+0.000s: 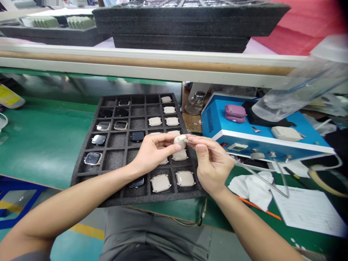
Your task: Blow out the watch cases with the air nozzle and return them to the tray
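Over the right part of a black foam tray [116,145], my left hand [152,150] pinches a small beige watch case [179,141] between thumb and fingers. My right hand [213,159] is closed round a thin metal tool [212,148] joined to a tube, its tip at the side of the case. Beige cases, such as one at the front right [185,178], lie in the tray's right columns. Dark-faced watches, such as one at the left [92,158], sit in the left and middle compartments. My hands cover some compartments.
A blue machine [225,134] at the right bears pink cases [235,113], a beige case [286,133] and a clear plastic cylinder [288,87]. Near it are a glass bottle [195,103], white cloth [251,186] and paper [310,210]. Stacked black trays [179,27] stand on the shelf above.
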Demonstrator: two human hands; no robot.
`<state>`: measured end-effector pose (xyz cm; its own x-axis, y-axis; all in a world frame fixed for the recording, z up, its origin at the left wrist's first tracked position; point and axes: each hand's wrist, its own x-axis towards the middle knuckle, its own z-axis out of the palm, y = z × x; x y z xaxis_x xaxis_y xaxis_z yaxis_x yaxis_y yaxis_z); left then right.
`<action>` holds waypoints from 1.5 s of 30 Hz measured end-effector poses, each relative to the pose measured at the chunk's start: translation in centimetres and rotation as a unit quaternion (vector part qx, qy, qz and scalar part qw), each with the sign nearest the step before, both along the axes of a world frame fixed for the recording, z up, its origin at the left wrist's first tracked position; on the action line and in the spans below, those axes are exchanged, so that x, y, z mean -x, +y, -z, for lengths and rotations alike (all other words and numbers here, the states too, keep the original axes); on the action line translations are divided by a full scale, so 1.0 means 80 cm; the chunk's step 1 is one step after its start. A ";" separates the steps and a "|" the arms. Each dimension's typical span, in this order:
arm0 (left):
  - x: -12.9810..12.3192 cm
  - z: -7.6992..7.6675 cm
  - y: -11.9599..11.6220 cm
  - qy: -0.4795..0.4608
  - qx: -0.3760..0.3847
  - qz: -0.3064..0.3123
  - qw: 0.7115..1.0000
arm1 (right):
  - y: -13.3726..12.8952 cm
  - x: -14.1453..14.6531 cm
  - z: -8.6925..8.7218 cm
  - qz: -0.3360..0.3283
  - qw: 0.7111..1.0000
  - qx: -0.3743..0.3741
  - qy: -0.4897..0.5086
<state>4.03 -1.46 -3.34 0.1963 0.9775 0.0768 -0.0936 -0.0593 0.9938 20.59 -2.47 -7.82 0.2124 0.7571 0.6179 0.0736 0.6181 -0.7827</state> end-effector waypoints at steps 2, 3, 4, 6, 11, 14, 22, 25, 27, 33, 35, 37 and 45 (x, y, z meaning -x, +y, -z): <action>0.000 0.000 0.000 -0.001 -0.001 0.000 1.000 | 0.000 0.000 0.000 -0.003 1.000 -0.004 0.002; 0.000 0.000 0.000 -0.003 -0.001 0.001 1.000 | 0.000 0.000 0.000 -0.005 1.000 -0.005 0.003; 0.000 0.000 0.000 -0.004 -0.002 0.001 1.000 | 0.000 0.000 0.000 -0.006 1.000 -0.006 0.004; 0.000 -0.001 0.000 -0.004 -0.004 -0.001 1.000 | 0.000 0.000 0.000 -0.006 1.000 -0.006 0.005; 0.000 -0.001 -0.001 -0.002 -0.005 -0.002 1.000 | 0.000 0.000 0.000 -0.005 1.000 -0.005 -0.001; 0.000 -0.001 -0.001 0.001 -0.004 -0.001 1.000 | 0.000 -0.001 -0.001 -0.004 1.000 -0.007 -0.005; 0.001 -0.002 0.002 0.010 -0.016 0.003 1.000 | 0.001 -0.001 -0.003 -0.017 1.000 -0.011 -0.002; 0.002 -0.002 0.002 0.015 -0.019 0.000 1.000 | 0.004 -0.001 -0.004 -0.020 1.000 -0.017 -0.005; 0.002 -0.003 0.003 0.021 -0.018 -0.005 1.000 | 0.005 -0.001 -0.006 -0.017 1.000 -0.022 -0.013; 0.002 -0.004 0.003 0.025 -0.022 -0.017 0.999 | 0.008 -0.002 -0.008 -0.029 0.999 -0.039 -0.010; 0.002 -0.004 0.004 0.027 -0.021 -0.018 0.999 | 0.008 -0.002 -0.008 -0.033 0.999 -0.038 -0.007; 0.002 -0.005 0.004 0.029 -0.021 -0.019 0.999 | 0.007 -0.001 -0.008 -0.033 0.999 -0.032 -0.007; 0.003 -0.005 0.004 0.027 -0.022 -0.016 0.999 | 0.006 -0.001 -0.008 -0.038 0.999 -0.030 -0.006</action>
<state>3.83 -1.17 -2.97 0.1694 0.9794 0.1098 -0.0375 -0.1049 0.9938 20.68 -2.02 -7.17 0.1486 0.7324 0.6645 0.0333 0.6679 -0.7435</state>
